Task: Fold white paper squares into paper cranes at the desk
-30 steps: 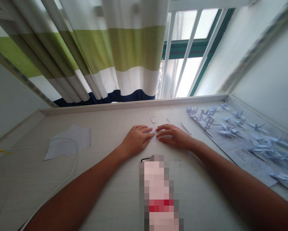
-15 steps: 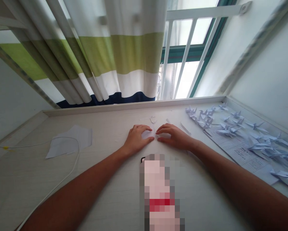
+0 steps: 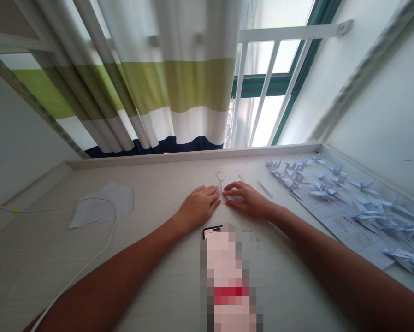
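A small piece of white paper (image 3: pixel 222 196) lies on the pale table between my two hands, mostly covered by them. My left hand (image 3: pixel 199 205) is laid flat over its left part, palm down, with the fingers stretched out close to one another. At the right part, my right hand (image 3: pixel 246 199) has its thumb and fingers apart, the fingertips touching the paper. Thin paper strips (image 3: pixel 265 188) lie just beyond my right hand, and another scrap (image 3: pixel 221 175) is behind the paper.
Several folded white paper cranes (image 3: pixel 326 190) stand at the right, some on a printed sheet (image 3: pixel 345 224). White sheets (image 3: pixel 101 207) lie at the left under a white cable (image 3: pixel 115 219). A phone (image 3: pixel 212 230) is near me, partly pixelated.
My left hand has flattened from a curved pose onto the paper. My right hand has stayed nearly in place. The view has shifted slightly, and more of the phone's edge shows.
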